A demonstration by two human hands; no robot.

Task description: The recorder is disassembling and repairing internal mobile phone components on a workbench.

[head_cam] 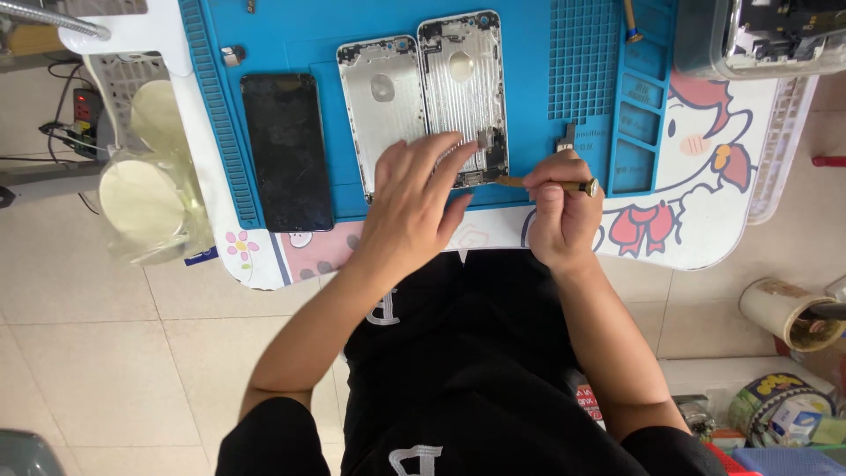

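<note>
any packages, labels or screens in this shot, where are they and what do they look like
Phone screen: flat on the blue mat, left of the two silver phone shells; dark rectangle, unlit.
Round tin: on the floor, lower right; printed label in dark green and yellow.
Small box: beside that tin; white and blue.
Paper cup: on the floor, right; beige, lying tilted.
Clear plastic box: top right on the table; holds parts.

You have a black phone screen (286, 150) lying flat at the left of the blue work mat (264, 44). A clear plastic bin (705, 44) sits at the tabletop (705, 238) corner. 2 pale discs (141, 194) hang off its left edge.
</note>
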